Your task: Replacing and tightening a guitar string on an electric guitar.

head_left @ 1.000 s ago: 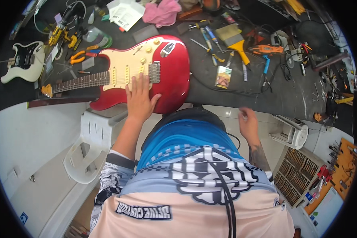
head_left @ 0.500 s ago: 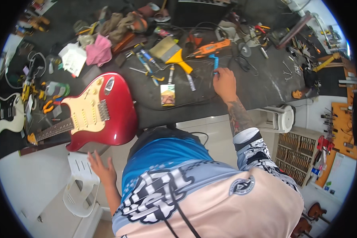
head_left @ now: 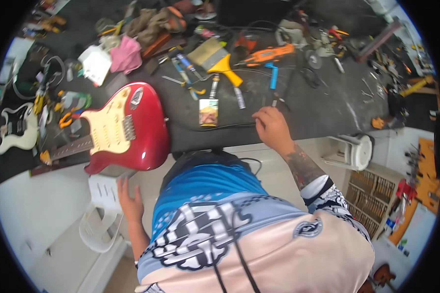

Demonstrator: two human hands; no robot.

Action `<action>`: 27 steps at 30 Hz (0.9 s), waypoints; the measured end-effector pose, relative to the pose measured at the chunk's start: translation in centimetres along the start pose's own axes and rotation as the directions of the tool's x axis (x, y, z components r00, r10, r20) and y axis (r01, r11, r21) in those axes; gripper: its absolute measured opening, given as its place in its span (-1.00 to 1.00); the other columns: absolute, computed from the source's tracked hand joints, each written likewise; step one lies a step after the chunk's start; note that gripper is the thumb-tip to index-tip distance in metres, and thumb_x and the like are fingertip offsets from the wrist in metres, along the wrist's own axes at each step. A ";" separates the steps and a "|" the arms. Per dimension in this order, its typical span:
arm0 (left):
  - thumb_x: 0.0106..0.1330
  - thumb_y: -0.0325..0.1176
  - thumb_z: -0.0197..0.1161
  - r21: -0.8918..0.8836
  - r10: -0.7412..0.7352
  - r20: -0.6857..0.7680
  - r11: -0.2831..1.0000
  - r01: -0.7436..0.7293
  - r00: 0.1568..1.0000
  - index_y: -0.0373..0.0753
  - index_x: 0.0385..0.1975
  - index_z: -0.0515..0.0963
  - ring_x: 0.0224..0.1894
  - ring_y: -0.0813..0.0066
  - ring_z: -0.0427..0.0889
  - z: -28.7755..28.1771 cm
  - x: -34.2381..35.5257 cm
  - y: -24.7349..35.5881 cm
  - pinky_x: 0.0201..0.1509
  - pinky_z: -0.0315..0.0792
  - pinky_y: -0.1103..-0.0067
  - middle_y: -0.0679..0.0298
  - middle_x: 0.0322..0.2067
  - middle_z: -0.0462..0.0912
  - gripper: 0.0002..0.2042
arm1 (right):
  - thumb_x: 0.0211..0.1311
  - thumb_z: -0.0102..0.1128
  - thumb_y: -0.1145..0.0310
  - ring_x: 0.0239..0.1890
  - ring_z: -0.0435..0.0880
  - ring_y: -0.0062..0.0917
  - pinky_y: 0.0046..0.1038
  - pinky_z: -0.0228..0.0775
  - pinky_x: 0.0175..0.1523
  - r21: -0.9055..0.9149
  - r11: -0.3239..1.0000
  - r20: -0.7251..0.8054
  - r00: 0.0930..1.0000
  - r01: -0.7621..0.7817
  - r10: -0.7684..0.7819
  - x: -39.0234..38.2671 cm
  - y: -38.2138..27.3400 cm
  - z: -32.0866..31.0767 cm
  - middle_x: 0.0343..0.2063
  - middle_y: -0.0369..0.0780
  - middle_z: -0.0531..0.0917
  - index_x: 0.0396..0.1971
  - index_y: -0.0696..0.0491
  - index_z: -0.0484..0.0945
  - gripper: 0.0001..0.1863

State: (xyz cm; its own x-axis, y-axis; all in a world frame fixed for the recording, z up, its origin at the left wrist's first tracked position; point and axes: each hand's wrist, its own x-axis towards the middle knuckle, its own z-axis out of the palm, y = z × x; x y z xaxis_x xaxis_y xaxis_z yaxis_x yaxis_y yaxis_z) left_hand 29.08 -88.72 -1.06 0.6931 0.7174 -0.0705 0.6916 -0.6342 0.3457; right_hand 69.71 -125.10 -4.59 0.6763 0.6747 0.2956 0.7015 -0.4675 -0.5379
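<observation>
Guiding the curled right hand [head_left: 274, 128], its hold impossible to tell, lightly beside the blue-handled tool [head_left: 273, 78] on the workbench [head_left: 322, 113] seems wise, the loosely outstretched left hand [head_left: 131, 205] clear of the overhanging red electric guitar [head_left: 152, 122].

The shirt [head_left: 274, 246] runs peach, grey, then bright blue, with a black-and-white checkered emblem [head_left: 198, 239] and dark cords [head_left: 244, 263] over it. The right sleeve [head_left: 322, 194] is patterned black and white; I spot a tattoo [head_left: 303, 167] below.
</observation>
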 end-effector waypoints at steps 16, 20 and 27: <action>0.42 -0.36 0.39 -0.035 0.021 -0.038 0.999 -0.022 0.999 -0.31 0.29 0.55 0.44 -0.12 0.42 -0.8 -0.2 1.7 0.51 0.31 0.18 -0.09 0.36 0.51 -0.54 | 0.20 0.32 0.31 -0.12 0.65 -0.33 -0.25 0.47 -0.06 -0.049 0.961 0.209 0.943 0.273 -0.257 7.2 -11.9 17.2 -0.30 -0.22 0.64 -0.24 0.06 0.63 -0.81; 0.43 -0.35 0.38 -0.066 -0.028 -0.123 0.998 0.020 0.992 -0.33 0.30 0.55 0.41 -0.08 0.47 -2.9 1.6 -0.8 0.49 0.33 0.21 -0.08 0.34 0.52 -0.54 | 0.14 0.28 0.38 -0.21 0.73 -0.29 -0.26 0.57 -0.19 -0.060 0.972 0.242 0.948 0.228 -0.207 9.6 -12.2 19.7 -0.35 -0.20 0.67 -0.31 0.07 0.58 -0.86; 0.45 -0.32 0.37 -0.230 -0.065 -0.215 0.973 0.014 0.974 -0.33 0.31 0.54 0.40 -0.05 0.48 -5.7 7.8 -5.0 0.48 0.34 0.24 -0.08 0.33 0.53 -0.53 | 0.19 0.29 0.36 -0.16 0.74 -0.21 -0.18 0.65 -0.16 -0.121 0.984 0.235 0.967 0.129 -0.098 10.0 -12.1 20.7 -0.29 -0.09 0.66 -0.26 0.09 0.56 -0.82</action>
State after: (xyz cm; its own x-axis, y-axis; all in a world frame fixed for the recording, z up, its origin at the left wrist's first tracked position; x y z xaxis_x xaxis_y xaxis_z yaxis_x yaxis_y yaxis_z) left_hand 29.86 -78.29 1.95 0.5866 0.8023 0.1104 0.6357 -0.5407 0.5509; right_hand 63.36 -100.84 -11.50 0.5323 0.8327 0.1527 0.8050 -0.4421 -0.3956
